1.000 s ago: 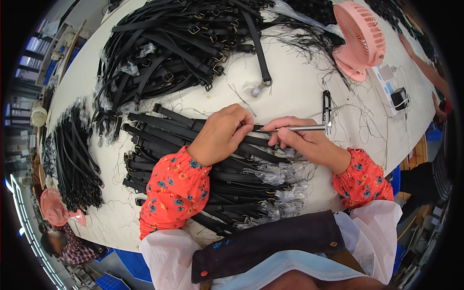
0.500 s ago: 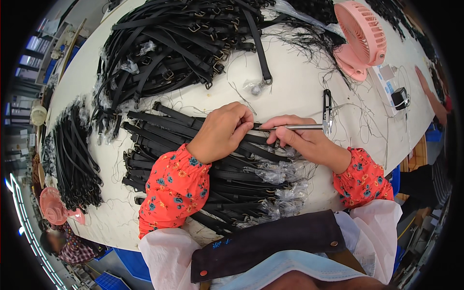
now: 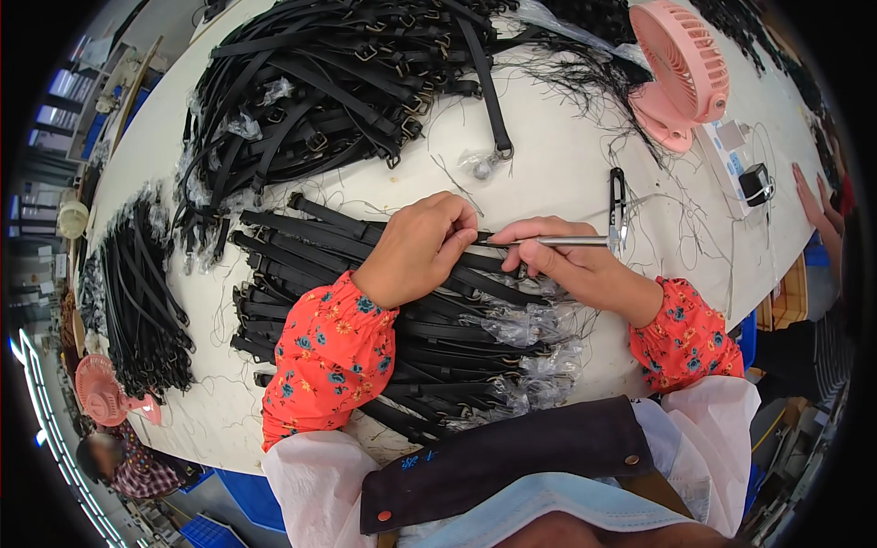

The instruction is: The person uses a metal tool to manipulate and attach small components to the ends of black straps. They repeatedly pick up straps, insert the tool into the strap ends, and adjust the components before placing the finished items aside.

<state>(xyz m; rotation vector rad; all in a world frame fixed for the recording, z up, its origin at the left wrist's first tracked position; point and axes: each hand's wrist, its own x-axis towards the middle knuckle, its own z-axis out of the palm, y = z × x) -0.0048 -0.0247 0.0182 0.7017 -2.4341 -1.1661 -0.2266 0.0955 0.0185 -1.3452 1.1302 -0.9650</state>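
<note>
My left hand [image 3: 420, 248] is closed in a pinch on the end of a black belt, whose pinched part is mostly hidden by the fingers. Coming in from the right, my right hand [image 3: 575, 260] grips a slim silver pen-like tool [image 3: 574, 241], its dark tip pointing left at the belt close to my left fingertips. Under both hands lies a row of narrow black belts [image 3: 438, 327], several with clear plastic wrap [image 3: 512, 329] on their right-hand ends. Just beyond the tool's back end lies a narrow black two-armed tool [image 3: 618, 203], like thread snips.
A big heap of black buckled belts [image 3: 329, 91] lies at the far side, a smaller bundle [image 3: 142, 301] at left. A pink fan [image 3: 681, 68] and a white power strip [image 3: 726, 164] stand at far right. Loose threads litter the white table [image 3: 548, 137]. Another person's hands [image 3: 813, 201] show at right.
My hands, the belt and the silver tool stay almost where they were. At the right edge, the other person's hands have shifted toward me, and both now show.
</note>
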